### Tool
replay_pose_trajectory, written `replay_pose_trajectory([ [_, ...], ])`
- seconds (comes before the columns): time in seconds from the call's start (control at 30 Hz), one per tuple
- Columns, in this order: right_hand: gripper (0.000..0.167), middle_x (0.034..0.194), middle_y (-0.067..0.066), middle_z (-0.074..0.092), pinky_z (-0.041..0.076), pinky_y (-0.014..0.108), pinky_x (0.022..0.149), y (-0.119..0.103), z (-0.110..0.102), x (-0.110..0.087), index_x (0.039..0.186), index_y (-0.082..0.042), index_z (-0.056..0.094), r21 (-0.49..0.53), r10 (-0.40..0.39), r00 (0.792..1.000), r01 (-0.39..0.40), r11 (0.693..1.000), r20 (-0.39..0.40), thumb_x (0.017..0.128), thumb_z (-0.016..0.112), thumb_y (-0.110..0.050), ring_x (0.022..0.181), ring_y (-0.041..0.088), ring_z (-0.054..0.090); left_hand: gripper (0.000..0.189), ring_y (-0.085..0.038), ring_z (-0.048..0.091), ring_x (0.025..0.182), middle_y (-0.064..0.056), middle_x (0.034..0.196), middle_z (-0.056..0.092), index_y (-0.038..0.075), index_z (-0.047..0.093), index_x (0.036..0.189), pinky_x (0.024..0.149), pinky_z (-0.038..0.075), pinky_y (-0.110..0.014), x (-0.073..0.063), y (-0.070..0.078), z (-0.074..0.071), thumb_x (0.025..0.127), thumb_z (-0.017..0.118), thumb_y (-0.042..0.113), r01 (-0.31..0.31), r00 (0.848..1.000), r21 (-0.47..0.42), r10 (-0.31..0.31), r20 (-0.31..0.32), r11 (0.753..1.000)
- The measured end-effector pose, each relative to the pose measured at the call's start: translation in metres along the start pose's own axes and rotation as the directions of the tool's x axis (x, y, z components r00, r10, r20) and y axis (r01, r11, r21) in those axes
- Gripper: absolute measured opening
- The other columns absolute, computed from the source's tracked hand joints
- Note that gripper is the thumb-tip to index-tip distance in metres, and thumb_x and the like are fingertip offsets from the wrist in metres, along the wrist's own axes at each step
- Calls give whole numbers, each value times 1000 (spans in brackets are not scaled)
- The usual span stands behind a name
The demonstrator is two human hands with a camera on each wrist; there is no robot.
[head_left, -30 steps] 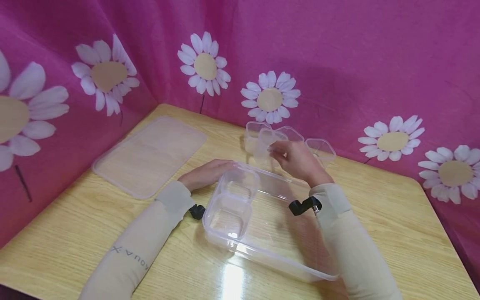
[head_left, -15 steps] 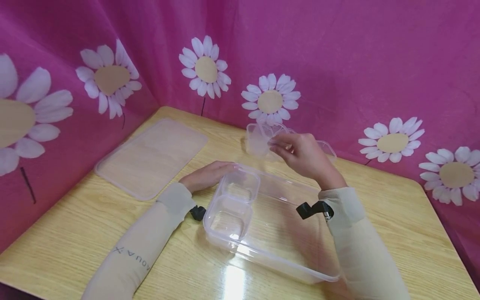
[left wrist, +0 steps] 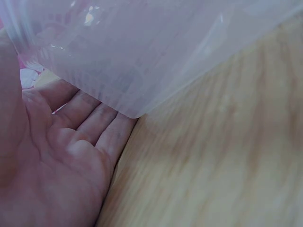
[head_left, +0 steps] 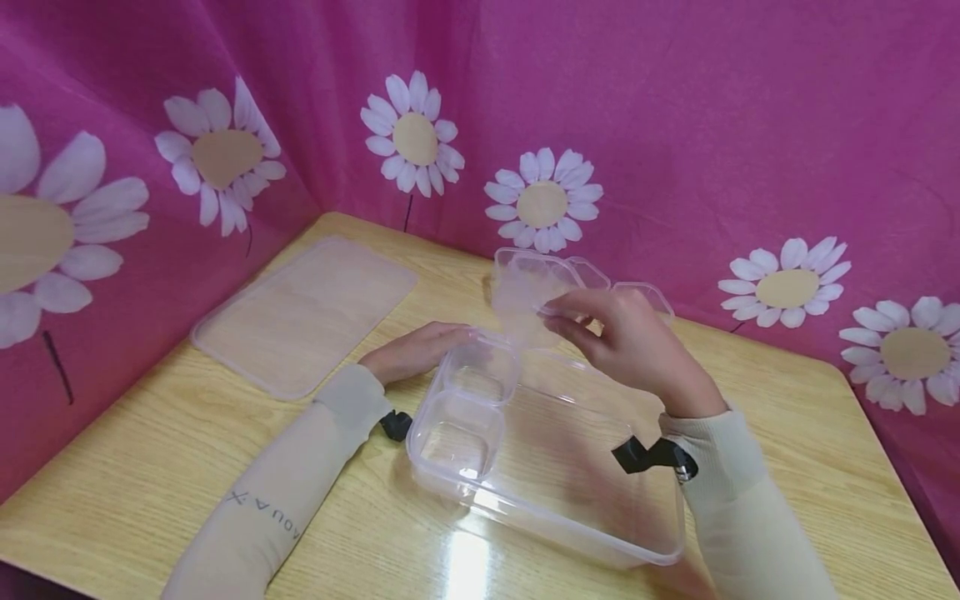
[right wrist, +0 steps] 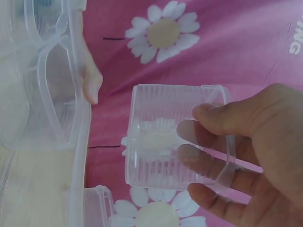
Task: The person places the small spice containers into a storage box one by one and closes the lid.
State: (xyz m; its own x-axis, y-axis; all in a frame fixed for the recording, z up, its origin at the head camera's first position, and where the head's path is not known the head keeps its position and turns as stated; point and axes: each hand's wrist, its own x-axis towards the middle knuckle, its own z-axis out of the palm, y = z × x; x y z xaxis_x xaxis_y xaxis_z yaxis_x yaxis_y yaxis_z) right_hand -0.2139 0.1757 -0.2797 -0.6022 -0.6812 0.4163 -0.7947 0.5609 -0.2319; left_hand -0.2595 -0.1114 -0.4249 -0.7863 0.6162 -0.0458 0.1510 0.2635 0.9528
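Note:
A large clear plastic box (head_left: 570, 529) sits on the table, with two small clear containers (head_left: 461, 433) side by side along its left end. My left hand (head_left: 416, 350) rests at the far-left corner of the box; in the left wrist view its fingers (left wrist: 90, 111) run nearly straight behind the box wall. Above the far edge of the box, my right hand (head_left: 637, 342) pinches another small clear container (right wrist: 156, 137) by its rim. The right wrist view shows the thumb on one side of that wall and fingers seen through the plastic.
More small clear containers (head_left: 641, 292) stand at the back edge, partly behind the right hand. A flat translucent lid (head_left: 307, 312) lies on the wooden table (head_left: 150, 467) at the left. A pink cloth with white flowers (head_left: 645, 125) hangs behind the table.
My right hand has drawn back and to the right from the containers behind, tilting the small container it holds. The left hand and the large box have stayed put.

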Motion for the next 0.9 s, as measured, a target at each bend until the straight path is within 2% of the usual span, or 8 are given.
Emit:
replay_pose_trajectory([
  [0.07,22,99,-3,81,51,21,60,-3,-2,-4,110,-14,80,5,-23,1000,23,1000,-9,89,79,-6,72,6,66,45,-18,49,148,3,148,63,21,60,146,129,31,-48,0,-1,0,111,41,42,5,1000,2,-5,-4,1000],
  [0.2,26,100,-4,81,60,28,71,-9,-3,-14,110,-14,80,11,-43,999,43,999,-15,86,81,-3,88,10,75,44,-18,51,146,2,145,65,21,61,144,129,32,-48,1,-1,0,111,40,41,10,1000,-7,-10,-8,1000],
  [0.27,25,99,-4,81,63,34,74,-11,-4,-18,108,-14,80,8,-55,998,55,998,-13,85,82,-3,89,10,76,43,-18,52,145,3,144,66,22,63,142,129,32,-48,1,-1,0,111,40,41,13,1000,-10,-13,-10,1000],
  [0.37,25,97,-5,81,63,35,75,-14,-3,-25,104,-14,81,11,-86,996,86,996,-5,83,83,-2,87,9,75,44,-18,50,147,3,147,63,23,62,144,129,32,-48,1,-1,0,111,41,42,19,1000,-4,-19,-16,1000],
  [0.7,29,93,-13,79,54,11,81,-18,-5,-46,99,-21,80,70,-107,993,104,992,44,78,86,-2,86,4,72,47,-19,49,147,5,152,58,25,57,148,128,32,-50,-1,-1,0,110,41,47,25,1000,-12,-25,-15,1000],
  [0.9,30,93,-12,79,54,9,81,-17,0,-50,99,-20,79,100,-122,991,116,988,63,77,87,-1,86,4,73,52,-19,44,151,4,156,55,24,54,151,130,29,-50,-1,-2,-1,108,41,51,58,998,13,-57,-37,998],
])
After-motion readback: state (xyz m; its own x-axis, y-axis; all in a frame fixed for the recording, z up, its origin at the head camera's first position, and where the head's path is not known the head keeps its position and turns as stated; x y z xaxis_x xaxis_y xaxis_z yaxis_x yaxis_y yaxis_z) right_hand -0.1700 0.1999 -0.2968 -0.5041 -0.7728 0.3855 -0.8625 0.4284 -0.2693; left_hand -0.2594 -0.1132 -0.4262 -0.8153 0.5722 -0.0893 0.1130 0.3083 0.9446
